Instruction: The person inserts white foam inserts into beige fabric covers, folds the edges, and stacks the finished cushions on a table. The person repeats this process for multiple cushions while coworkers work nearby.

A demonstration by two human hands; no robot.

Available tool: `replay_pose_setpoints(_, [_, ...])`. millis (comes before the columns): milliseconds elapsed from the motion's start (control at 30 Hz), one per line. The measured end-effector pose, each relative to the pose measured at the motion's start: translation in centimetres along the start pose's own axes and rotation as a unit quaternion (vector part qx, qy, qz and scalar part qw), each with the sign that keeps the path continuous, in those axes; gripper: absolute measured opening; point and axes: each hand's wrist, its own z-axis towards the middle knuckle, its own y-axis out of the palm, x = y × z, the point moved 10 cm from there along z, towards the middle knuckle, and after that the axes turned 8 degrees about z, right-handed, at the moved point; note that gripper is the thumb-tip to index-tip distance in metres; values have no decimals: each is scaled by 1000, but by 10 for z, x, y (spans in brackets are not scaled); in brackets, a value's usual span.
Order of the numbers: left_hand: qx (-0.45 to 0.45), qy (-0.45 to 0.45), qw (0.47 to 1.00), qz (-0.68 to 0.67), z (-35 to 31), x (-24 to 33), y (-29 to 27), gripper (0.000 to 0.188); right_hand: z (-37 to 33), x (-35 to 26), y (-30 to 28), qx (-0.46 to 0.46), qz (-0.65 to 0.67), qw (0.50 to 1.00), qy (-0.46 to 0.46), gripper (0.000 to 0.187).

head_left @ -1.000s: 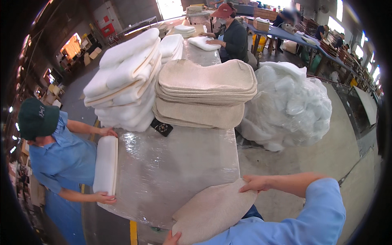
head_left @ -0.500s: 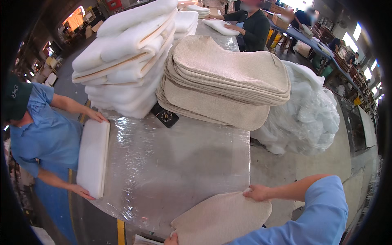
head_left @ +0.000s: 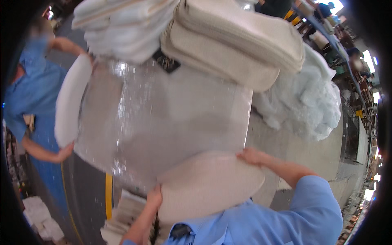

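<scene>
A flat beige fabric cover (head_left: 212,183) with rounded ends spans the near edge of the table, close to my body. My left hand (head_left: 154,197) is closed on its left end, and my right hand (head_left: 250,156) grips its far right edge. Part of its near side is hidden by my blue shirt. Farther off, a tall stack of similar beige covers (head_left: 228,61) lies on the plastic-covered table (head_left: 183,110).
At the left, a co-worker in blue (head_left: 36,81) holds a white padded slab (head_left: 69,102) by the table edge. A white padding stack (head_left: 122,28) and a small black object (head_left: 166,61) sit behind. A plastic-wrapped bundle (head_left: 306,98) is at the right; folded fabric (head_left: 124,214) is lower left.
My hands have lifted the beige cover, and my left hand has come further into view. The co-worker's white slab has shifted left and tilted. My view has dipped toward my body.
</scene>
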Motion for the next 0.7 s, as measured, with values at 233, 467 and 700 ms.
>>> replay_pose_setpoints(233, [183,262,943,95,-28,138,-49,42,-55,-88,-16,186,-224,943,-162,73])
replay_pose_setpoints(467, [-27,313,894,319,4,256,20,52,-36,-185,71,56,-332,896,-291,49])
replay_pose_setpoints(700, [-131,315,921,189,9,233,15,42,-58,-197,72,152,-299,853,-399,31])
